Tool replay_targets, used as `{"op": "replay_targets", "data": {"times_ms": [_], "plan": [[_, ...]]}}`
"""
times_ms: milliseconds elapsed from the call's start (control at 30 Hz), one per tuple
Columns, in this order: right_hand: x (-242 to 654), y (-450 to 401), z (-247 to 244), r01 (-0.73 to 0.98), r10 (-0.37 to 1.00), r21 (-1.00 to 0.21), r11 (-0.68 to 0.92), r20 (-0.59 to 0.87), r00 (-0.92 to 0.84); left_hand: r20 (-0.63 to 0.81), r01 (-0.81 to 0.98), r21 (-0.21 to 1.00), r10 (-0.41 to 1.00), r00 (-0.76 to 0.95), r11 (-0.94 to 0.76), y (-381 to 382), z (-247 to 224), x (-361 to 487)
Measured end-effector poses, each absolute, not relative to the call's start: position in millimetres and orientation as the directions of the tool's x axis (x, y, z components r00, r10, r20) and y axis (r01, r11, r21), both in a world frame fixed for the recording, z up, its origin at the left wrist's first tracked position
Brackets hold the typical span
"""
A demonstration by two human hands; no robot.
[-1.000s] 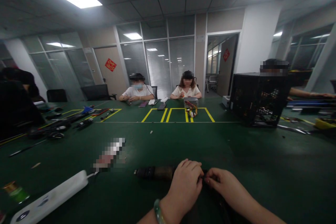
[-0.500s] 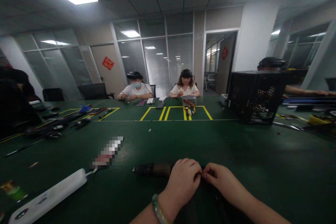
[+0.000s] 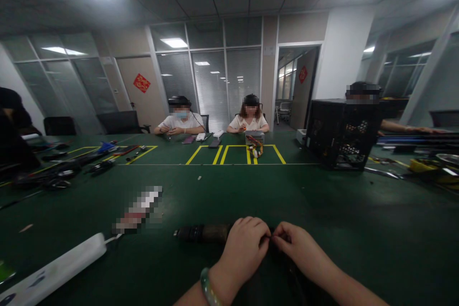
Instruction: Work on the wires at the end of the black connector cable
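Observation:
A power drill (image 3: pixel 211 233) lies on its side on the green table in front of me, its black chuck pointing left. My left hand (image 3: pixel 245 244) is closed over the rear of its body and hides that part. Against its fingertips, my right hand (image 3: pixel 299 247) pinches with thumb and index finger at the drill's back end. Whatever sits in that pinch is too small and too dark to make out. Below the hands, a dark shape, perhaps the handle, fades into shadow.
A white power strip (image 3: pixel 57 267) lies at the left front, beside a blurred-out strip (image 3: pixel 138 210). A black computer case (image 3: pixel 342 134) stands at the right back. Two people sit across the table, another behind the case. Tools and parts (image 3: pixel 68 167) crowd the left back.
The view has turned slightly right, so everything sits a little further left. Both hands keep nearly the same grip at the drill's rear.

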State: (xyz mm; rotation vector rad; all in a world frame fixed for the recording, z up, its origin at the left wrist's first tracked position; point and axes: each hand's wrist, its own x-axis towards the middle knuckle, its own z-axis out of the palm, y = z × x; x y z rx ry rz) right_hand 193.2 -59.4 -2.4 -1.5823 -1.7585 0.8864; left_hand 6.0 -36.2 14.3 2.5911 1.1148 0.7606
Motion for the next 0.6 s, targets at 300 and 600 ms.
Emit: {"op": "replay_targets", "data": {"times_ms": [300, 600], "plan": [[195.9, -56.0, -7.7, 0.614, 0.993, -0.786, 0.070, -0.003, -0.117, 0.347, 0.643, 0.404, 0.759, 0.551, -0.651, -36.5, 13.2, 4.7], [192.8, -58.4, 0.6, 0.663, 0.994, -0.744, 0.076, 0.005, -0.108, 0.370, 0.620, 0.371, 0.723, 0.583, -0.691, -34.4, 14.3, 6.0]]}}
